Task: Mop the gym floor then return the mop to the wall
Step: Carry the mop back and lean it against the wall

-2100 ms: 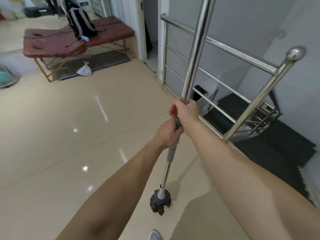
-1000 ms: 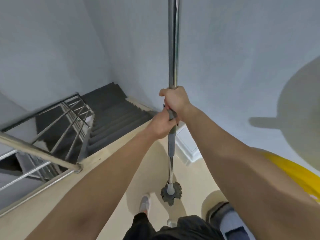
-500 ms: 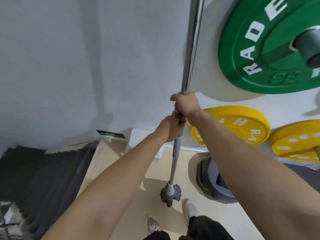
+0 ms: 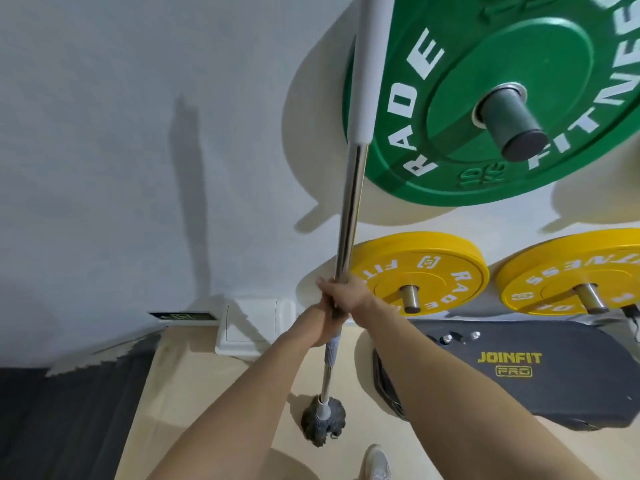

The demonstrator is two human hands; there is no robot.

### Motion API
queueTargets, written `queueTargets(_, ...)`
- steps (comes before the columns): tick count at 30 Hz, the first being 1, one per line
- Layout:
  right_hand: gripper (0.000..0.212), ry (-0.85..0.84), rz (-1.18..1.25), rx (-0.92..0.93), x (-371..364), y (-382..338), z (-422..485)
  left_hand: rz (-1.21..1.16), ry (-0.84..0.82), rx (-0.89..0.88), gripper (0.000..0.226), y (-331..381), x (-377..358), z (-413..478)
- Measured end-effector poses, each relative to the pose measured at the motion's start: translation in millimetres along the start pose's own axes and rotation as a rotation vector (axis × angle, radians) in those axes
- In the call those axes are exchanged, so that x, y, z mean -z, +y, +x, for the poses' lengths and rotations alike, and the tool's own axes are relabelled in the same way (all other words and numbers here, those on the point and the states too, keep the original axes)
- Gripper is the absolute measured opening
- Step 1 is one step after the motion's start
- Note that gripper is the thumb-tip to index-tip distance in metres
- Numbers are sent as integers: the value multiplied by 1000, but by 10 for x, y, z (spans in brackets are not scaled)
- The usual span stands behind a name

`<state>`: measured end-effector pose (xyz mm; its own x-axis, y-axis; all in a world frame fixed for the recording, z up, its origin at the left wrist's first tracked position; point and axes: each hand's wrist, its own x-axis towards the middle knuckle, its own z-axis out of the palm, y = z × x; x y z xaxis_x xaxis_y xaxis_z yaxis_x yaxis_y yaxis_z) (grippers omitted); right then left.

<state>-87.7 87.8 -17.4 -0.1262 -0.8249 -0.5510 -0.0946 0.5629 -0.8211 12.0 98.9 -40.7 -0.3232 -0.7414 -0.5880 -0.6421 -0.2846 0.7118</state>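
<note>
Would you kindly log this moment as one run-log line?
phase: return to wall | left hand: grips mop handle | right hand: grips handle just above left | mop head: near floor, by wall

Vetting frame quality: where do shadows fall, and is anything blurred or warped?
Head view: mop handle casts a soft shadow on the wall to its left; green plate shadows the wall lower-left; lettering mostly sharp; wide-angle edges bulge.

Both hands grip the mop (image 4: 349,216) upright, close to the white wall (image 4: 121,133): right hand (image 4: 347,296) on the chrome shaft, left hand (image 4: 317,325) just under it. Its mop head (image 4: 323,420) is down at the beige floor (image 4: 207,382). A green weight plate (image 4: 450,161) and two yellow plates (image 4: 446,268) hang on the wall, and a black JOINFIT pad (image 4: 540,375) lies beside.
</note>
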Motion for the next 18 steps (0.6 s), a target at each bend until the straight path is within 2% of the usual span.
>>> queueTargets(3, 29, 69, -54, -61, -66, 211, 182, 33, 6, -14, 35, -111, 89, 87)
queueTargets(4, 27, 94, -70, -66, -75, 254, 246, 24, 18, 37, 29, -117, 144, 83)
queueTargets(6, 27, 100, -110, -88, -63, 320, 381, 92, 149, 72, 16, -136, 300, 163)
queueTargets(7, 28, 87, -135, -110, -47, 349, 438, 54, 200, 46, 15, -66, 378, 125)
queueTargets(9, 27, 57, -173, -159, -28, 372, 528, -105, 301, -48, 27, 84, 514, 133)
queueTargets(11, 23, 42, -212, -187, -37, 380, 633, -225, 278, -170, 36, 303, 604, 97)
queueTargets(14, 7, 0, -214, -153, -121, 320, 782, -191, 223, -288, 45, 514, 620, 127)
queueTargets(15, 18, -18, -204, -143, -154, 314, 857, -178, 244, -301, 45, 537, 615, 175)
queueTargets(16, 21, -23, -205, -151, -179, 307, 913, -172, 282, -295, 41, 544, 618, 240)
queueTargets(18, 10, -3, -229, -171, -211, 252, 954, -170, 359, -296, 31, 522, 655, 369)
